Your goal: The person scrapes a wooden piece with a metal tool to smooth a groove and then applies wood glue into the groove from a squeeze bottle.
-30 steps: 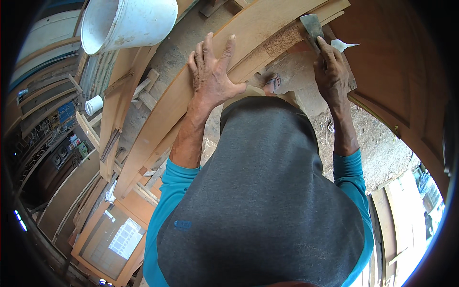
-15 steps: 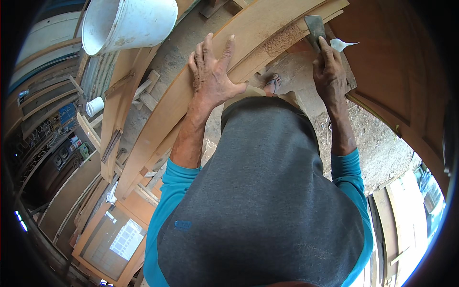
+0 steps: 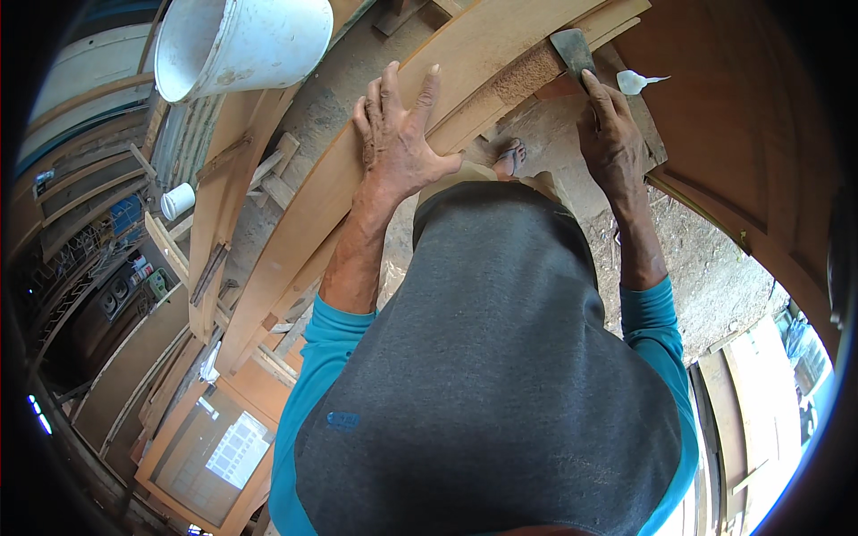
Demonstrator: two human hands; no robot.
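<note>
My left hand lies on a long curved wooden board, fingers spread and thumb toward its near edge. In my right hand is a putty knife with a wide, dull blade. The blade lies at the right part of the board, beside a strip of brown sawdust along its lower ledge. Fingers and palm hide the knife's handle. Just right of the knife is a small white piece with a thin tail.
A large white bucket stands at the upper left, with a small white cup below it. Brown wooden panels rise on the right. A framed door panel sits at lower left. My sandalled foot is on the ground.
My right hand has tilted and shifted the putty knife slightly left, bringing its blade closer to the sawdust. My left hand stays put on the board.
</note>
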